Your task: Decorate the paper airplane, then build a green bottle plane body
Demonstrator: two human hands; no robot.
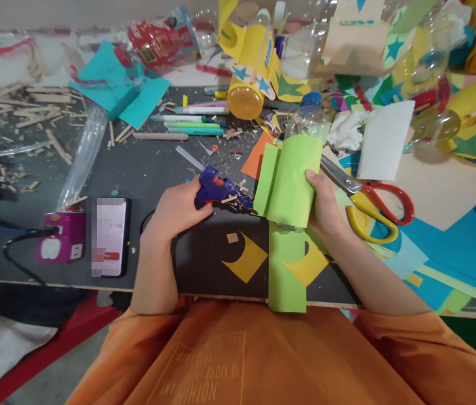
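Observation:
My left hand [178,211] is wrapped round a blue hot glue gun [214,185], a clear glue stick poking out of its back. Bits of wood cling about the gun's nozzle, which points at the loose edge of a green paper sheet [294,183]. That sheet is rolled round a clear plastic bottle [305,121] with a blue cap. My right hand [326,205] grips the wrapped bottle from the right, thumb on the paper. Below the bottle lies a green paper strip [287,281], with yellow paper cutouts [246,259] beside and over it.
Scissors [353,188] with red and yellow handles lie right of my right hand. A phone [111,236] and a purple power adapter [61,236] sit at the left. Markers [191,126], wood sticks [31,107] and a yellow-wrapped bottle [248,73] are farther back.

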